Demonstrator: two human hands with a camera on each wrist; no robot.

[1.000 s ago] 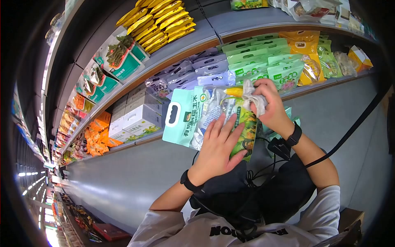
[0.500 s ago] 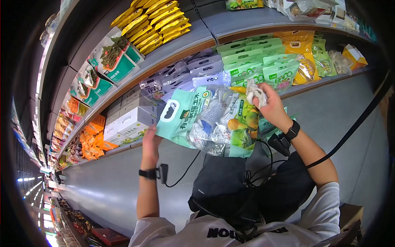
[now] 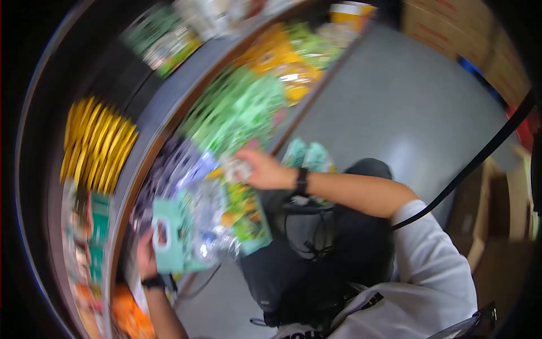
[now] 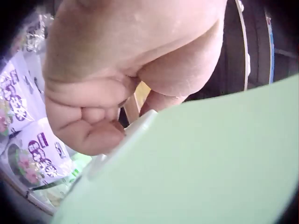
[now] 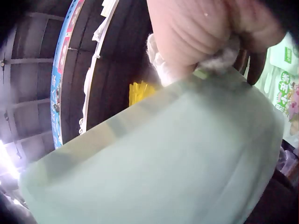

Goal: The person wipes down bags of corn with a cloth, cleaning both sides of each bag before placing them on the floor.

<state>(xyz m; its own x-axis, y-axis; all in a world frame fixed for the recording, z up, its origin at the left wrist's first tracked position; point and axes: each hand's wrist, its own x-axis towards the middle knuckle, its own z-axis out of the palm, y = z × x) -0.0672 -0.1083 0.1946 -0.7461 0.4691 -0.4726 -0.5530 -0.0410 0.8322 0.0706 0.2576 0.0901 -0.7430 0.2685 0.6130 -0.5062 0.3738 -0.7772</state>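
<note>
A mint-green printed bag [image 3: 214,220] with a clear window and a cut-out handle is held over the lap in the head view, blurred. At its handle end, my left hand [image 3: 145,254] grips the white-edged handle; in the left wrist view the fingers [image 4: 100,137] curl at that edge, beside the pale green back of the bag [image 4: 210,154]. My right hand [image 3: 262,169] holds a crumpled white cloth [image 3: 234,169] against the opposite upper corner. Seen from the right wrist, the cloth [image 5: 161,63] bunches under the palm right at the bag's edge; the fingertips are hidden.
Purple bags [image 3: 169,169], green bags [image 3: 243,107] and orange bags [image 3: 268,56] fill the low shelf beyond the hands. Yellow packets [image 3: 99,147] are stacked on the shelf above. Mint-green packages [image 3: 307,155] lie past the knees. Cardboard boxes [image 3: 446,25] stand far right; a black cord [image 3: 480,155] hangs at the right.
The left hand left the bag's front, swung out to the left and took hold of its handle. The right hand kept the cloth at the corner. The head view has turned towards the right.
</note>
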